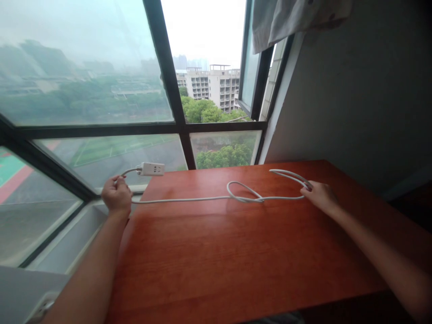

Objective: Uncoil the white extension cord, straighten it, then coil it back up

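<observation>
A white extension cord is stretched between my two hands above the desk. My left hand (117,194) is closed around the cord near its socket block (153,169), which sticks out to the right above my fist, by the window. From there the cable (189,199) runs nearly straight to the right and forms a loose loop (238,183) with a crossing around the middle. My right hand (320,194) pinches the cable at the right, where a bent length of it doubles back to the left. The plug end is not visible.
The reddish-brown wooden desk (216,256) lies beneath both hands. Dark-framed windows (101,130) rise behind and to the left, one pane open. A curtain (286,22) hangs at upper right, beside a grey wall (354,99). A wall socket (43,306) is at lower left.
</observation>
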Available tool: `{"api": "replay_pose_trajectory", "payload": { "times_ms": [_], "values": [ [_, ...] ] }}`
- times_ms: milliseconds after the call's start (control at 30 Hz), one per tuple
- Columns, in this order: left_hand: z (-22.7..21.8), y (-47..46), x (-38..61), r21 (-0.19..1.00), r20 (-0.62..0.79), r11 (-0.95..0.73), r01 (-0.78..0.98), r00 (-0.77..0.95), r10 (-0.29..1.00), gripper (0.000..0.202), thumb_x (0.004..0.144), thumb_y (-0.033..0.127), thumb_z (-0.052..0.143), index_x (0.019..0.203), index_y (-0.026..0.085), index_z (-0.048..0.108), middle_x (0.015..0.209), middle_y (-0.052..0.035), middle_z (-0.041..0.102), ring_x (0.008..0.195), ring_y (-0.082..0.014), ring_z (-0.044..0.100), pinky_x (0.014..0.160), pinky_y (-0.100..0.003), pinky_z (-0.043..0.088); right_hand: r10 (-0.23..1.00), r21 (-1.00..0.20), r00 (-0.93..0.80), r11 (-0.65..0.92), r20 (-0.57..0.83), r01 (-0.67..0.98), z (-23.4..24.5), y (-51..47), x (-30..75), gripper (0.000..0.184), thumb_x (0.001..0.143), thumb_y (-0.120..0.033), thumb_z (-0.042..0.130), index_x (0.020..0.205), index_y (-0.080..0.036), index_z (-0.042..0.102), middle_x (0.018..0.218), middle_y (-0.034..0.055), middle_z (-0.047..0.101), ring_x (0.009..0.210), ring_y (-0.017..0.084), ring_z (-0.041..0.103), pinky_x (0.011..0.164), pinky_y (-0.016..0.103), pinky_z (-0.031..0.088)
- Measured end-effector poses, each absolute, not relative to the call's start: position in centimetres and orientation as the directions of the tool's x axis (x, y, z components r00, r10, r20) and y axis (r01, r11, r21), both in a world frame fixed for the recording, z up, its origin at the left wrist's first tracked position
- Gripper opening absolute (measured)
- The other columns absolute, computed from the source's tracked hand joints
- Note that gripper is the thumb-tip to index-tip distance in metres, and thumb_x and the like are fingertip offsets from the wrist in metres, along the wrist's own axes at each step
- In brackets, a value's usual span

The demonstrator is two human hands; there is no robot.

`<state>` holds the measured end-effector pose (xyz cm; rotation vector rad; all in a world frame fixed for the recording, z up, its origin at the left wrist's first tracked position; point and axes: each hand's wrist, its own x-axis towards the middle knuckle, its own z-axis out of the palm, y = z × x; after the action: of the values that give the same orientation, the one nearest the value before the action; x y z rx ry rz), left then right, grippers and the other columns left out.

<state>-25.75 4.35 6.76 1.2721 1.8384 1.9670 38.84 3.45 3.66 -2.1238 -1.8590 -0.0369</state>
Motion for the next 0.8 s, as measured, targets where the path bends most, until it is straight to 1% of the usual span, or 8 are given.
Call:
{"api": "replay_pose_trajectory", "payload": {
  "times_ms": [100,233,300,367,467,567,700,800],
  "values": [
    [6.4,4.1,-26.9,0.912,0.410,-0.213,0.350,-0.755,0.512,0.017,0.082,0.038,0.055,0.084,0.021,0.053,0.046,0.0110,0.040,0.036,-0.0073,0.036,0.033,-0.019,0.032,0.937,-0.234,0.244,-0.186,0.250,0.954,3.7,3.3,40.8,0.022,0.077,-0.037,0.049,0.076,-0.022,0.065,0.072,0.0093,0.067,0.061,0.023,0.058,0.053,0.030,0.031],
    [6.6,4.0,-27.8,0.930,0.368,-0.198,0.310,-0.800,0.474,0.014,0.079,0.034,0.057,0.082,0.021,0.052,0.045,0.0116,0.040,0.036,-0.0075,0.038,0.031,-0.020,0.033,0.910,-0.240,0.323,-0.263,0.259,0.934,4.1,3.6,41.7,0.025,0.077,-0.038,0.050,0.082,-0.021,0.067,0.072,0.0097,0.067,0.062,0.023,0.058,0.054,0.030,0.032],
    [7.1,3.9,-27.7,0.933,0.359,-0.195,0.302,-0.805,0.472,0.014,0.079,0.033,0.058,0.081,0.020,0.052,0.045,0.0116,0.041,0.035,-0.0074,0.038,0.031,-0.020,0.032,0.906,-0.222,0.318,-0.262,0.279,0.939,4.4,3.8,41.4,0.024,0.077,-0.035,0.050,0.084,-0.020,0.067,0.073,0.0099,0.067,0.064,0.024,0.058,0.054,0.031,0.033],
    [7.8,4.0,-27.2,0.932,0.363,-0.211,0.295,-0.788,0.498,0.015,0.079,0.034,0.058,0.080,0.020,0.052,0.043,0.0118,0.040,0.035,-0.0069,0.037,0.031,-0.019,0.031,0.904,-0.223,0.252,-0.182,0.344,0.958,5.0,4.0,40.7,0.025,0.077,-0.032,0.050,0.088,-0.019,0.068,0.078,0.0101,0.068,0.069,0.024,0.060,0.057,0.031,0.037],
    [9.7,4.3,-25.5,0.911,0.409,-0.293,0.290,-0.718,0.562,0.020,0.080,0.039,0.059,0.082,0.020,0.053,0.042,0.0126,0.035,0.033,-0.0050,0.031,0.032,-0.018,0.027,0.869,-0.278,0.082,0.066,0.488,0.958,6.8,4.2,38.9,0.029,0.076,-0.026,0.051,0.098,-0.019,0.068,0.093,0.0095,0.069,0.080,0.024,0.063,0.068,0.031,0.044],
    [12.3,4.9,-23.0,0.869,0.486,-0.408,0.279,-0.636,0.599,0.023,0.082,0.040,0.060,0.085,0.019,0.054,0.045,0.0123,0.032,0.034,-0.0030,0.028,0.033,-0.017,0.023,0.824,-0.332,-0.039,0.271,0.566,0.903,9.4,4.3,36.5,0.030,0.077,-0.026,0.054,0.103,-0.020,0.067,0.095,0.0072,0.069,0.083,0.023,0.064,0.074,0.032,0.048],
    [16.2,6.0,-19.1,0.799,0.594,-0.534,0.275,-0.498,0.632,0.022,0.086,0.037,0.060,0.092,0.016,0.057,0.048,0.0107,0.037,0.037,-0.0030,0.032,0.036,-0.018,0.025,0.794,-0.342,-0.200,0.454,0.574,0.822,13.0,4.7,32.7,0.025,0.082,-0.033,0.054,0.102,-0.026,0.069,0.098,0.0042,0.069,0.088,0.022,0.065,0.078,0.032,0.050],
    [18.4,6.6,-15.9,0.775,0.631,-0.565,0.283,-0.407,0.661,0.020,0.088,0.033,0.059,0.094,0.013,0.060,0.051,0.0090,0.041,0.039,-0.0029,0.032,0.037,-0.019,0.025,0.775,-0.325,-0.327,0.551,0.541,0.768,14.5,5.2,30.0,0.024,0.084,-0.037,0.055,0.098,-0.026,0.071,0.104,0.0044,0.070,0.093,0.022,0.065,0.081,0.032,0.050]
  ]
}}
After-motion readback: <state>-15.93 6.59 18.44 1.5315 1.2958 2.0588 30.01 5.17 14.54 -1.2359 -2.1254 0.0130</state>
